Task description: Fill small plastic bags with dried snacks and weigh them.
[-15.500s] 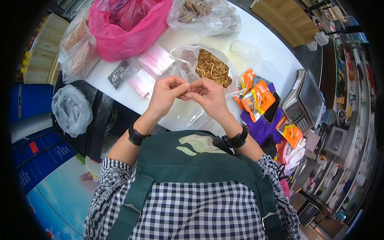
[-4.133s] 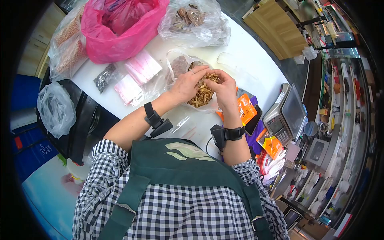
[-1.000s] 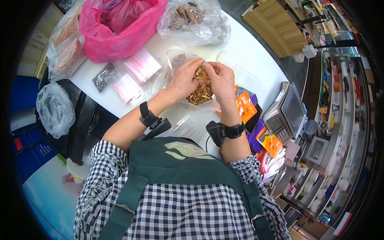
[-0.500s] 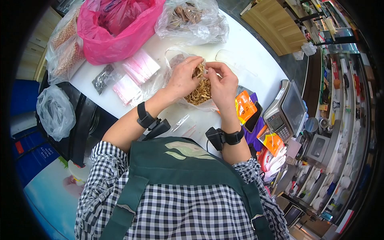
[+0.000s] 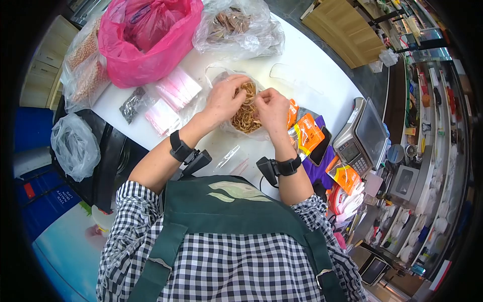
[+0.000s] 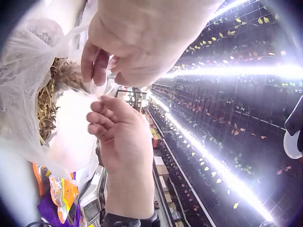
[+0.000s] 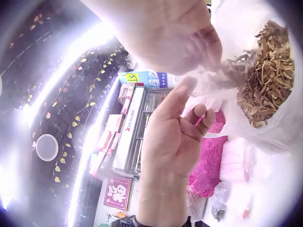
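My left hand (image 5: pixel 224 98) and right hand (image 5: pixel 274 108) face each other over a large clear plastic bag (image 5: pixel 257 135) of dried brown slices (image 5: pixel 245 121). Between them is a small clear plastic bag (image 7: pixel 213 82) with some slices in it. In the right wrist view, the right hand (image 7: pixel 165 33) is above and the left hand (image 7: pixel 173 137) below, each pinching the small bag's edge. In the left wrist view, the right hand's (image 6: pixel 123 132) thumb and fingers are curled at the film, and the left hand (image 6: pixel 137 38) is close above.
A pink bag (image 5: pixel 146 60) and a clear bag of dark pieces (image 5: pixel 229 25) stand at the table's back. Flat zip bags (image 5: pixel 178 88) lie left. Orange packets (image 5: pixel 307 133), a phone (image 5: pixel 320 147) and a scale (image 5: pixel 354 146) are at right. A clear scoop (image 5: pixel 289 73) lies behind.
Some 15 s ago both hands held thin plastic nearer the body; around 4 s ago they were in among the slices. Since half a second ago the right hand has moved slightly down and left.
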`<move>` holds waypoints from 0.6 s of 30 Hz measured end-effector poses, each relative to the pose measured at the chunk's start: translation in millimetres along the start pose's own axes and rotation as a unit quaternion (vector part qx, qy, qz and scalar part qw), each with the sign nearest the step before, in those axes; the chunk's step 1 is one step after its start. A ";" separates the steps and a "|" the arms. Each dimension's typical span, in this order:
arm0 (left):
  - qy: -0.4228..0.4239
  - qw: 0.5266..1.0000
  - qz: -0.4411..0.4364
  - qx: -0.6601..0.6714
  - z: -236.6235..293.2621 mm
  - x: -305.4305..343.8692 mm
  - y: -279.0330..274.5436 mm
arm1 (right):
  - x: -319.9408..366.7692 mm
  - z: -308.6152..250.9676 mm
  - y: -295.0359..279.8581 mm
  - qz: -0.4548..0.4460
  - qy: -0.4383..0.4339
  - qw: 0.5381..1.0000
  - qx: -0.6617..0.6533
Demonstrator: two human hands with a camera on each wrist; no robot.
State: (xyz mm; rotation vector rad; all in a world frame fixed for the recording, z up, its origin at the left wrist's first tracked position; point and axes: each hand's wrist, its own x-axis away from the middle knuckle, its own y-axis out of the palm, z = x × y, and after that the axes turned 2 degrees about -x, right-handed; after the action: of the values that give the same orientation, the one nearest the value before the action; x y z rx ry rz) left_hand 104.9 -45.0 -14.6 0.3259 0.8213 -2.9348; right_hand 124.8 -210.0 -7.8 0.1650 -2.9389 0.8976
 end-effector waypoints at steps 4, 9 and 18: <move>0.042 0.996 0.055 -0.054 -1.8 -5.1 -5.5 | -2.7 -9.2 -6.0 0.032 -0.041 0.998 0.032; 0.012 0.999 0.030 -0.010 -3.8 -2.3 -6.9 | 10.3 -23.1 -7.9 0.086 -0.110 0.987 0.076; -0.012 0.998 0.028 0.062 1.8 -5.4 -23.4 | 24.0 -25.2 4.6 0.142 -0.097 0.985 0.020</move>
State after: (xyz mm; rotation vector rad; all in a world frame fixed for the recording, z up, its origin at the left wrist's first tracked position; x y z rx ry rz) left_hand 106.7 -25.9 -0.1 0.3154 0.6175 -2.9371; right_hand 101.1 -194.1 12.7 -0.1809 -3.1826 1.0281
